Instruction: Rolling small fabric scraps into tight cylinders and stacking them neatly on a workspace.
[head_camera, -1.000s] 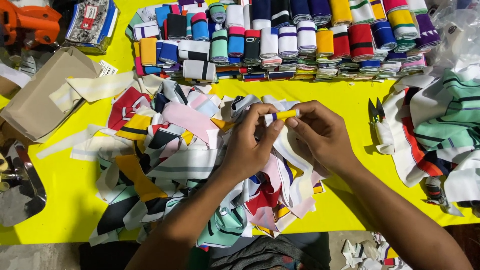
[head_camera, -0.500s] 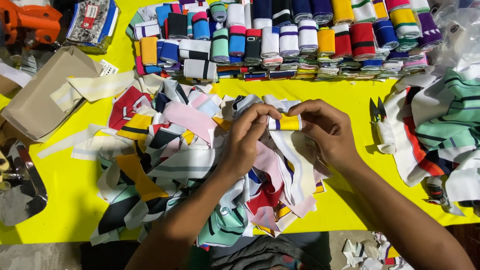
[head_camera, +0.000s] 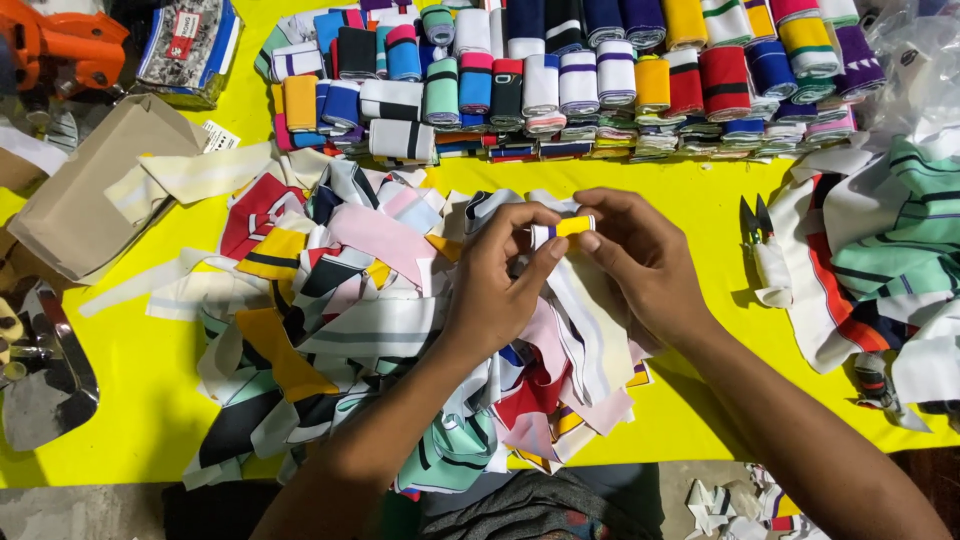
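Head view, the only one we have. Both hands meet over the middle of the yellow bench (head_camera: 700, 200), above the loose pile of fabric strips (head_camera: 340, 300).

Left hand (head_camera: 495, 290): thumb and forefinger pinched on the left end of a small fabric roll (head_camera: 563, 229), white with a yellow and dark band. Right hand (head_camera: 640, 265): fingertips pinched on the right end of the same roll, thumb below it. Neither hand is spread; both are closed lightly on the roll, which is held clear of the pile, just above it.

Handling, our read: the roll is light, soft ribbed knit. It will squash under pressure and will spring open if one end is let go. It looks grippy rather than slippery, and nothing about it is fragile. Best hold is at the two ends, across the roll's width, so the wraps stay stacked; pinching only the outer layer would likely let the core slide out. The tail of the strip seems to hang down into the pile below the hands, though we cannot tell where it ends.

Around it: rows of finished rolls (head_camera: 560, 80) line the far side of the bench, many colours, packed touching. Small snips (head_camera: 755, 220) lie just right of the right hand, points away from us. A heap of striped cloth (head_camera: 890, 250) sits at the right edge, a brown cardboard piece (head_camera: 90, 200) at the left.
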